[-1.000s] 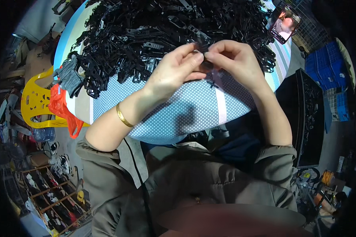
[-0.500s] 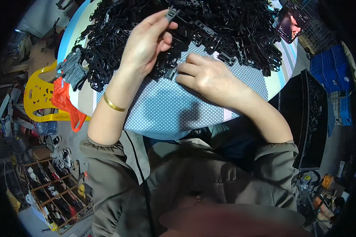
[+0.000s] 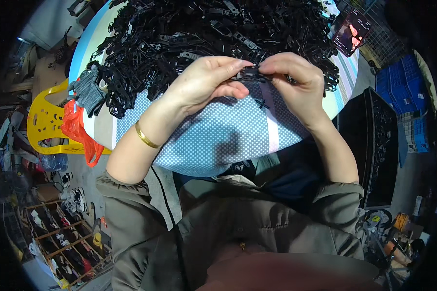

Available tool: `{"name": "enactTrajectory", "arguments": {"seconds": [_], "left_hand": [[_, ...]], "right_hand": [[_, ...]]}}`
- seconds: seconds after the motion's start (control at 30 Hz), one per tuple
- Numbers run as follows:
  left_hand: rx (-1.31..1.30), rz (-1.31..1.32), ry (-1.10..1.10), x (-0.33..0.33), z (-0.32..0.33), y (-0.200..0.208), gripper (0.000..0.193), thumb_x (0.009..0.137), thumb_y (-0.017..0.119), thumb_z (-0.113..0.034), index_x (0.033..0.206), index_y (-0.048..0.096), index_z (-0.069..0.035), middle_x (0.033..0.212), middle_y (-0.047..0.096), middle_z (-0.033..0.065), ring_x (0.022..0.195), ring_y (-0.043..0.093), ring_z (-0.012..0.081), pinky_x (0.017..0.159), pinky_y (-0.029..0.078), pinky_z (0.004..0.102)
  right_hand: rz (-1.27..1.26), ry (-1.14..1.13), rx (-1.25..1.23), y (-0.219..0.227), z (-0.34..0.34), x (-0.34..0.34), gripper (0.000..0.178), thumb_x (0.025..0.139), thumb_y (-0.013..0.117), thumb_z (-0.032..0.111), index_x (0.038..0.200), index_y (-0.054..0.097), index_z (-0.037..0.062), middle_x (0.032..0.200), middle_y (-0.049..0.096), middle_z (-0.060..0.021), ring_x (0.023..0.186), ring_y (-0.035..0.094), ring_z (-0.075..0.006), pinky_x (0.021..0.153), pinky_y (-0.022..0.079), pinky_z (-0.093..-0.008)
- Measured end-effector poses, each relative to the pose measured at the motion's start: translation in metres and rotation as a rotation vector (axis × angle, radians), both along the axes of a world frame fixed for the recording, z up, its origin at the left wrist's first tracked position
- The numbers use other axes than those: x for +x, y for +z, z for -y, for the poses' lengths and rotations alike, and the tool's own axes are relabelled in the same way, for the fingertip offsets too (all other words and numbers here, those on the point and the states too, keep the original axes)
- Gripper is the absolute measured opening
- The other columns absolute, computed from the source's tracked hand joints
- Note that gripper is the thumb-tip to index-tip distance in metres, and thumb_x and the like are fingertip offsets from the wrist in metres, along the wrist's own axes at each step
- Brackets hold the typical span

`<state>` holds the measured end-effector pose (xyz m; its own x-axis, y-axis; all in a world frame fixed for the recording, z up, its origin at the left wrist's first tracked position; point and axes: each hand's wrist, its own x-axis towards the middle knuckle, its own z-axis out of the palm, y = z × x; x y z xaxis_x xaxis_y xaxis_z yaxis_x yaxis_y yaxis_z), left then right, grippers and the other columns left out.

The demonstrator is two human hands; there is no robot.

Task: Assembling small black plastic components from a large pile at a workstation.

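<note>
My left hand (image 3: 206, 82), a gold bangle on its wrist, pinches a slim black plastic part (image 3: 250, 75) between thumb and forefinger over the near edge of the heap. Opposite it, my right hand (image 3: 298, 82) has its thumb and fingertips closed at that part's right end. Whether the right fingers also hold a second, smaller piece is too fine to tell. Just below them, a small black cross-shaped piece (image 3: 262, 104) lies on the dotted cloth (image 3: 204, 138). Beyond both hands spreads a big heap of black plastic clip-like parts (image 3: 179, 31).
A grey glove (image 3: 89, 89) lies at the table's left side, by a red plastic bag (image 3: 74, 125) and a yellow chair (image 3: 43, 119). At the far right stands a lit phone (image 3: 352, 33). A black bin (image 3: 381, 150) and blue crates (image 3: 403, 80) are on the right.
My left hand has come down and right with the part it held up. My right hand has lifted off the cloth and moved right, meeting the left. The cross-shaped piece now shows.
</note>
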<state>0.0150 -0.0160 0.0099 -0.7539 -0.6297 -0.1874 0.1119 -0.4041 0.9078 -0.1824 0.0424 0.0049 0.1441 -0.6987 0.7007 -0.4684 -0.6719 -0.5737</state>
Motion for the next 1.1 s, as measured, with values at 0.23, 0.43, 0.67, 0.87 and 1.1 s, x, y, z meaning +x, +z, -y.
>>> {"name": "enactTrajectory", "arguments": {"seconds": [0.23,0.43,0.67,0.87,1.1], "left_hand": [[0.139,-0.1,0.032,-0.005,-0.005,0.005,0.032,0.094,0.043,-0.014,0.112,0.047,0.013,0.094,0.059,0.0205,0.083,0.065,0.0226,0.075,0.056,0.0244],[0.124,-0.036,0.084,-0.006,-0.006,-0.003,0.033,0.093,0.045,-0.014,0.114,0.046,0.011,0.099,0.058,0.0195,0.084,0.064,0.0224,0.076,0.055,0.0248],[-0.004,0.039,0.118,-0.007,-0.011,-0.001,0.037,0.092,0.047,-0.015,0.119,0.043,0.011,0.102,0.058,0.0179,0.082,0.064,0.0173,0.074,0.055,0.0213],[-0.009,-0.016,0.105,-0.012,-0.014,-0.002,0.038,0.088,0.053,-0.008,0.12,0.043,0.009,0.102,0.058,0.0187,0.082,0.064,0.0171,0.074,0.055,0.0205],[-0.004,-0.026,-0.033,-0.004,-0.009,-0.001,0.039,0.086,0.055,-0.005,0.121,0.043,0.008,0.099,0.06,0.0188,0.089,0.064,0.0228,0.078,0.055,0.0244]], "right_hand": [[-0.089,-0.028,-0.035,0.0,0.0,-0.001,0.018,0.063,0.059,-0.013,0.075,0.063,0.0006,0.082,0.066,-0.0091,0.077,0.064,-0.019,0.065,0.051,-0.0265],[-0.213,-0.038,-0.129,0.001,0.0,0.002,0.02,0.059,0.062,-0.012,0.073,0.062,0.0023,0.08,0.066,-0.0088,0.074,0.064,-0.0209,0.06,0.05,-0.0269],[-0.269,-0.058,-0.171,0.0,0.002,0.005,0.02,0.058,0.062,-0.011,0.072,0.061,0.0023,0.078,0.066,-0.0088,0.073,0.064,-0.022,0.061,0.05,-0.0281],[-0.267,-0.071,-0.118,0.002,0.0,0.003,0.018,0.061,0.062,-0.01,0.075,0.062,0.0012,0.079,0.066,-0.0093,0.073,0.064,-0.0214,0.062,0.05,-0.0279],[0.034,0.28,0.567,0.011,0.004,-0.017,0.027,0.075,0.06,0.003,0.101,0.063,-0.0001,0.094,0.065,-0.0087,0.08,0.062,-0.014,0.07,0.05,-0.0254]]}}
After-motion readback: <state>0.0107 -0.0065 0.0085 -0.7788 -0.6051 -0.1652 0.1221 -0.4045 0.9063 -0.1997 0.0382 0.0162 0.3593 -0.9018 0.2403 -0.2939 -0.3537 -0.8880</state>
